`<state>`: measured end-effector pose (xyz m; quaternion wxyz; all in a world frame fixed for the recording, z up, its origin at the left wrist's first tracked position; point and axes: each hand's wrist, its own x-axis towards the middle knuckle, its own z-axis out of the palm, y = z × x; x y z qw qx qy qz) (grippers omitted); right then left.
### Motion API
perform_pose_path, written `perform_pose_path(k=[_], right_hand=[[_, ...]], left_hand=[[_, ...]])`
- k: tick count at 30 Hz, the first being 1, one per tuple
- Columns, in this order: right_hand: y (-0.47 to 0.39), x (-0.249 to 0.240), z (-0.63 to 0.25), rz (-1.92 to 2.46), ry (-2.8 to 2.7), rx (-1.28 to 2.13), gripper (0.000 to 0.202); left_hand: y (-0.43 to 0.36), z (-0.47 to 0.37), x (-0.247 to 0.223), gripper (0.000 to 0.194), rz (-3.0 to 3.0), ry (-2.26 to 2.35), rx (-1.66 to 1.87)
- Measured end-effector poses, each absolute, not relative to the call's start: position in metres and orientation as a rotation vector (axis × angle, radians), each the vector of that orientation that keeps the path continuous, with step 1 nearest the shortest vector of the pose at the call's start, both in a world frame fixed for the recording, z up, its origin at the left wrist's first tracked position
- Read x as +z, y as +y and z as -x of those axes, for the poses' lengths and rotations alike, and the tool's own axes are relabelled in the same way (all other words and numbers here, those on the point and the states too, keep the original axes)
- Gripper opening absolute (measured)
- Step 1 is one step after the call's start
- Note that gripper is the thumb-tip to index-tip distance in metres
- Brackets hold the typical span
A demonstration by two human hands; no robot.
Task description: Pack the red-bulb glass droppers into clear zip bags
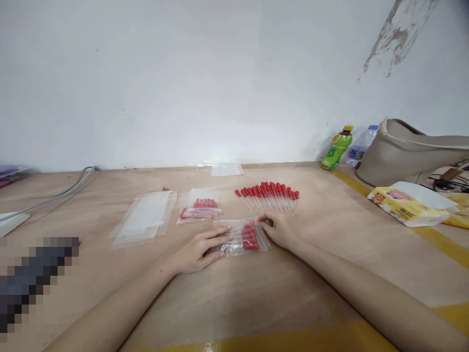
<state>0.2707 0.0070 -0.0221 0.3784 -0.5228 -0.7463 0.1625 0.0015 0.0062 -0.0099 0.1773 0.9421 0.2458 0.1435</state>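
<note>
Clear zip bag [238, 242] with red-bulbed droppers [250, 235] inside lies on desk [234, 303], just in front of dropper fan [270, 191]. Left hand [200, 248] rests on bag's left end, fingers spread; right hand [279, 229] pinches its far-right corner, fingers narrow. Filled bags [201, 204] left of fan, flat bags [144, 215] farther left. Probably best: hold bag flat, keep droppers off pinched edge.

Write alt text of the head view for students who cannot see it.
A person's left hand rests on a clear bag of red-topped tubes while the right hand holds its edge, on a brown table. Beyond lie loose tubes with more bags to their left.
</note>
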Motion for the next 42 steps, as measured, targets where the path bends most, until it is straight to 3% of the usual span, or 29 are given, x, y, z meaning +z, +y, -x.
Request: perform_pose_path(k=[8,13,16,24,28,33,42], right_hand=[[0.006,-0.022,-0.274,1.179,-2.060,0.518,0.021],[0.005,-0.018,-0.277,1.486,-1.665,0.684,0.028],[0.005,-0.023,-0.275,1.565,-1.754,0.744,0.036],[-0.003,-0.011,-0.270,1.293,-1.739,1.013,0.027],[0.001,0.018,-0.288,1.085,-1.429,1.339,0.023],[0.024,0.039,-0.283,0.980,-0.956,1.338,0.007],[0.052,0.001,-0.166,0.936,-0.594,1.469,0.012]], left_hand=[[0.005,0.000,-0.010,0.043,-2.668,0.701,0.397],[0.006,0.000,-0.010,0.043,-2.664,0.691,0.419],[0.005,-0.001,-0.010,0.043,-2.668,0.694,0.416],[0.004,-0.001,-0.006,0.053,-2.774,0.780,0.500],[0.003,0.000,-0.006,0.050,-2.773,0.822,0.594],[0.002,0.002,-0.010,0.043,-2.693,0.832,0.495],[0.004,0.000,-0.012,0.038,-2.674,0.816,0.474]])
